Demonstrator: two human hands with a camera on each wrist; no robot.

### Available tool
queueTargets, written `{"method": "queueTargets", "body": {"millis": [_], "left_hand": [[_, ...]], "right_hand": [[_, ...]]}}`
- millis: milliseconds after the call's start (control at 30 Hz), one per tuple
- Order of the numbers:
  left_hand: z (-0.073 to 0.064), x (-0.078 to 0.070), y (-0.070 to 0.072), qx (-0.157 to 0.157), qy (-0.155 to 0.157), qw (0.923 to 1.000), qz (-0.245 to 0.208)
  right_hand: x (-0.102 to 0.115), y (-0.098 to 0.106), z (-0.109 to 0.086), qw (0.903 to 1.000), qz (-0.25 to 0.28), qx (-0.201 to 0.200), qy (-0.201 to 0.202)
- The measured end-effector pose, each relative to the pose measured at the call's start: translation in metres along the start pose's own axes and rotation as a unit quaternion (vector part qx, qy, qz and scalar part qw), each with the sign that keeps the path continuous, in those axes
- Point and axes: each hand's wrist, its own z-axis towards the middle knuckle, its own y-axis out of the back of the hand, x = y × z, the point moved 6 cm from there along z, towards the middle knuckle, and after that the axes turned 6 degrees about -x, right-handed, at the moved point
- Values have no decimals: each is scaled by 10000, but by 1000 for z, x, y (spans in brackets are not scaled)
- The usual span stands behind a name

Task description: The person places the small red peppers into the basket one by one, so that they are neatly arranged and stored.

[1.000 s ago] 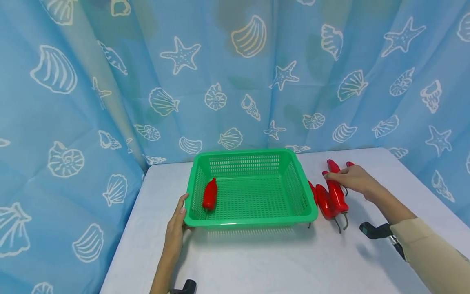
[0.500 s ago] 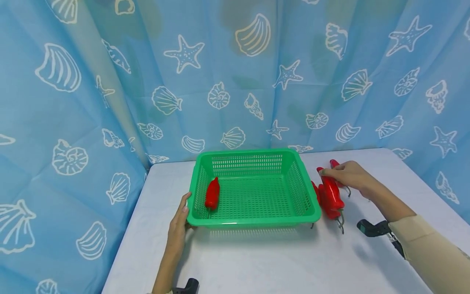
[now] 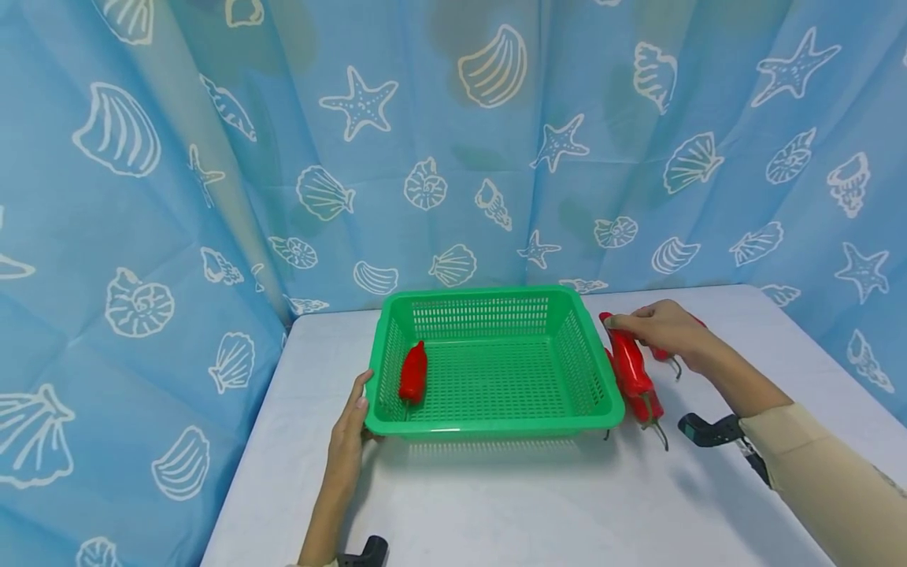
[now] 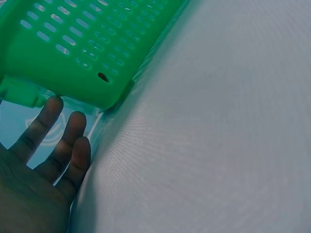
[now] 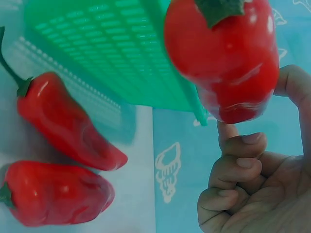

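My right hand (image 3: 669,329) pinches a red pepper (image 3: 629,362) by its pointed tip, beside the right wall of the green plastic basket (image 3: 496,429). In the right wrist view the held pepper (image 5: 223,58) hangs with its green stem end toward the camera, and the other fingers are curled below. At the basket's left side my left hand (image 3: 347,437) rests against the rim; the left wrist view has its fingers (image 4: 75,124) extended near the basket corner. Inside the basket, at the left, lies one red pepper (image 3: 413,374).
On the table right of the basket, a stemmed red pepper (image 5: 68,121) and another red pepper (image 5: 58,194) lie side by side. One more pepper (image 3: 662,355) shows partly behind the right hand. A blue shell-print curtain (image 3: 453,157) hangs behind the white table (image 3: 510,504).
My right hand has drawn the pinched pepper left toward the basket, over the peppers on the table. The left hand stays at the basket's left rim.
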Motion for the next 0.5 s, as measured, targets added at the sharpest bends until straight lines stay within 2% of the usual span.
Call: {"method": "queueTargets", "body": {"millis": [200, 500], "left_hand": [[0, 0, -1, 47, 11, 10000, -58], [0, 1, -1, 88, 60, 9998, -192]], "right_hand": [[12, -4, 0, 9997, 120, 117, 172], [25, -6, 3, 9991, 276, 69, 325]]}}
